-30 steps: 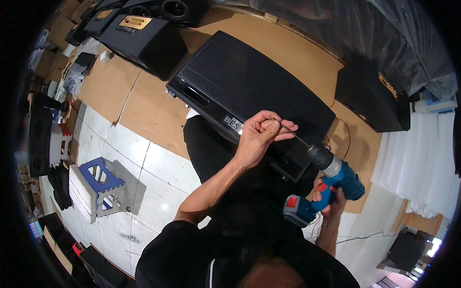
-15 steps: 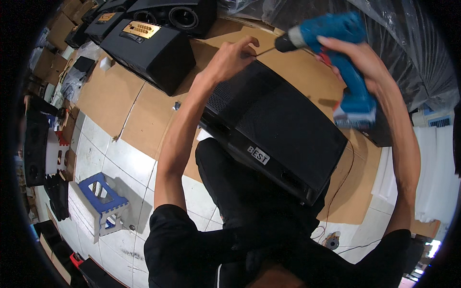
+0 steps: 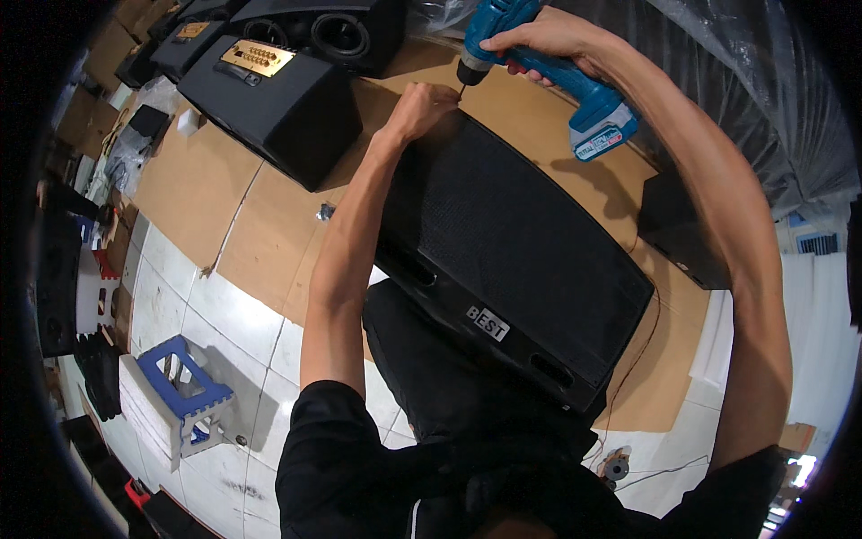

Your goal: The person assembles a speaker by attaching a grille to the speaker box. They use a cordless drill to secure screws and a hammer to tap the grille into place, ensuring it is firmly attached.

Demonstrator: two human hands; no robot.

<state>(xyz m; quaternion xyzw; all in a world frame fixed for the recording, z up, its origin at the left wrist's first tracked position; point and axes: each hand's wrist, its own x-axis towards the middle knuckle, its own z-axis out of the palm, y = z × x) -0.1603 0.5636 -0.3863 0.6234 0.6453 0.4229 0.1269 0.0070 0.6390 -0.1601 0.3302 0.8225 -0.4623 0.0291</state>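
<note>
Two hands up at far corner of black speaker cabinet [image 3: 521, 260] lying grille-up on cardboard [image 3: 269, 234]: left hand [image 3: 424, 108] pinched closed at corner beneath bit, right hand [image 3: 548, 40] clenched around blue cordless drill [image 3: 539, 54], tip pointing down just beside left fingers

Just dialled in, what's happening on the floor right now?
A person is bent over a large black speaker cabinet with a mesh grille that lies on brown cardboard sheets. The right hand grips a blue cordless drill, its tip pointed down at the cabinet's far corner. The left hand is closed right beside the tip, at that corner. Whether it pinches a screw there is too small to tell.
</note>
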